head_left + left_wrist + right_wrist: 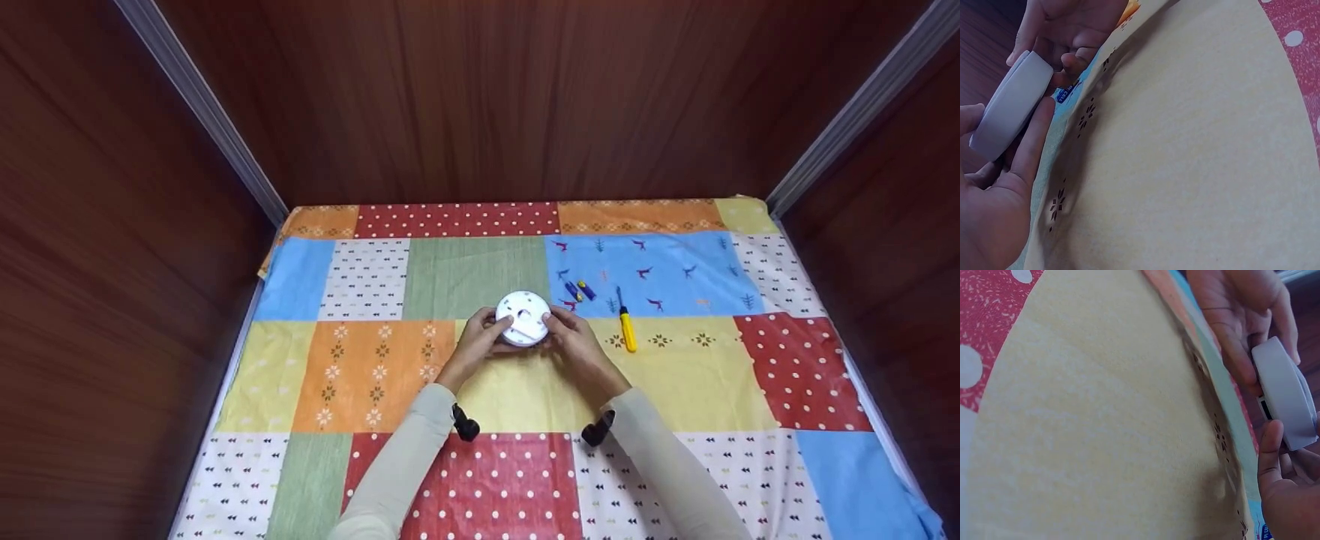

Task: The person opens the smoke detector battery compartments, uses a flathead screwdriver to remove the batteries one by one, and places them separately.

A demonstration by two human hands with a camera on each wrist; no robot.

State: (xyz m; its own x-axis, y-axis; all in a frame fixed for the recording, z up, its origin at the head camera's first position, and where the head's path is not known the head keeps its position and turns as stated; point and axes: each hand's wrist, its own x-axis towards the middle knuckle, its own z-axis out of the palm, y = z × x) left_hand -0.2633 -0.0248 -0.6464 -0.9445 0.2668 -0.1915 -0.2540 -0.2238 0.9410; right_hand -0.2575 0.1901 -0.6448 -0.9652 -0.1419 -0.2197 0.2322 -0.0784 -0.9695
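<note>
A white round disc-shaped case (523,319) is held up over the yellow patch of the cloth, its face marked with several small holes and a larger one at the centre. My left hand (478,341) grips its left edge, thumb on the face and fingers beneath. On the opposite edge my right hand (577,343) holds it the same way. Both wrist views show the case's smooth side wall (1013,107), tilted between the two hands. The case's underside is mostly hidden; a small dark slot (1265,408) shows there in the right wrist view.
Two small blue-and-yellow batteries (580,291) lie on the blue patch beyond my right hand. To their right is a screwdriver (628,330) with a yellow handle, tip pointing away. A patchwork cloth (397,480) covers the table; brown wood panels (480,97) enclose three sides.
</note>
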